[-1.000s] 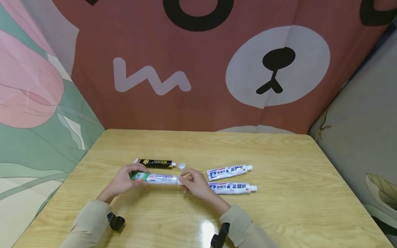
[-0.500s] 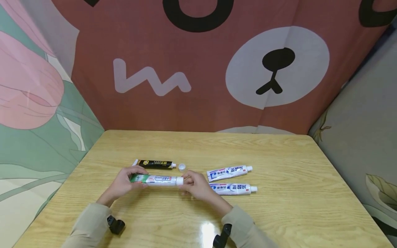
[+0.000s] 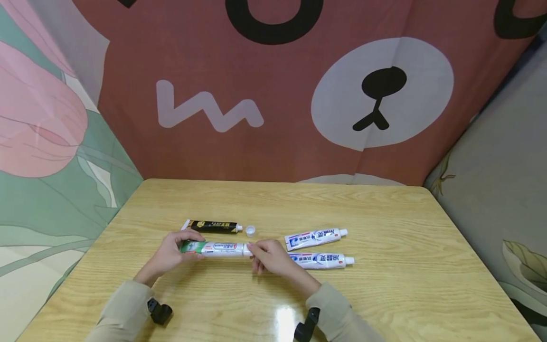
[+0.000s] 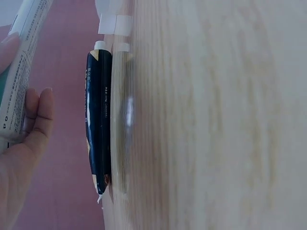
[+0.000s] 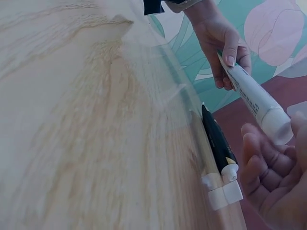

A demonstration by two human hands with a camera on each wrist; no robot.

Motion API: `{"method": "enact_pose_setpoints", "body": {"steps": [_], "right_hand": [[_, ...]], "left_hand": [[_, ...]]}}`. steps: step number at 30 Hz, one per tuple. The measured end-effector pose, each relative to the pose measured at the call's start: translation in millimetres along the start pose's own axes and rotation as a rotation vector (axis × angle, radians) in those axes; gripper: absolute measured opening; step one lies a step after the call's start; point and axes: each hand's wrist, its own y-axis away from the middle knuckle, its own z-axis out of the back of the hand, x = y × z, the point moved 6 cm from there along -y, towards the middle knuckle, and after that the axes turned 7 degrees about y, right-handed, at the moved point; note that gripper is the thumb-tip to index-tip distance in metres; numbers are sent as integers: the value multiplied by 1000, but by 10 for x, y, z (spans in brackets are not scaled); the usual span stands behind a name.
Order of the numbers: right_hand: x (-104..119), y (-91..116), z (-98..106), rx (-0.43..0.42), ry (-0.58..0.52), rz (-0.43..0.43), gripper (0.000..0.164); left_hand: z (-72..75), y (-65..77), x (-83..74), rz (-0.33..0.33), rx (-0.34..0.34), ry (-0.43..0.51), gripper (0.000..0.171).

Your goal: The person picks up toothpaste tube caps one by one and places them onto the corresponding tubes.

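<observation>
My left hand [image 3: 168, 254] grips the green tail end of a white-and-green toothpaste tube [image 3: 222, 249], raised over the table and lying crosswise. In the right wrist view its wide white cap [image 5: 278, 127] is on the tube. At that cap end, my right hand [image 3: 275, 259] has its thumb and curled fingers [image 5: 268, 165] around the cap, which it partly covers in the head view. Behind the held tube lies a black toothpaste tube [image 3: 213, 227], its white tip toward a loose white cap [image 3: 250, 231] on the table.
Two white-and-blue toothpaste tubes lie to the right, one farther back [image 3: 316, 239] and one nearer [image 3: 322, 260], whose tail end the right hand hides. The wooden table [image 3: 384, 294] meets a red cartoon-printed cloth [image 3: 278, 156] along its back edge.
Half a second ago the right fingers were drawn back and the cap showed whole; now the right thumb is over it again. The left hand keeps its hold, and the other tubes lie as before.
</observation>
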Motion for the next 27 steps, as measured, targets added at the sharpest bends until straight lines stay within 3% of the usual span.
{"method": "enact_pose_setpoints", "body": {"steps": [6, 10, 16, 24, 27], "right_hand": [[44, 0, 81, -74, 0, 50, 22], [32, 11, 83, -65, -28, 18, 21], [37, 24, 79, -52, -30, 40, 30], [22, 30, 72, -52, 45, 67, 13], [27, 22, 68, -45, 41, 86, 20]], "left_hand": [[17, -15, 35, 24, -1, -12, 32], [28, -16, 73, 37, 6, -11, 32], [24, 2, 111, 18, -6, 0, 31], [1, 8, 78, 11, 0, -2, 32], [1, 6, 58, 10, 2, 0, 31]]}}
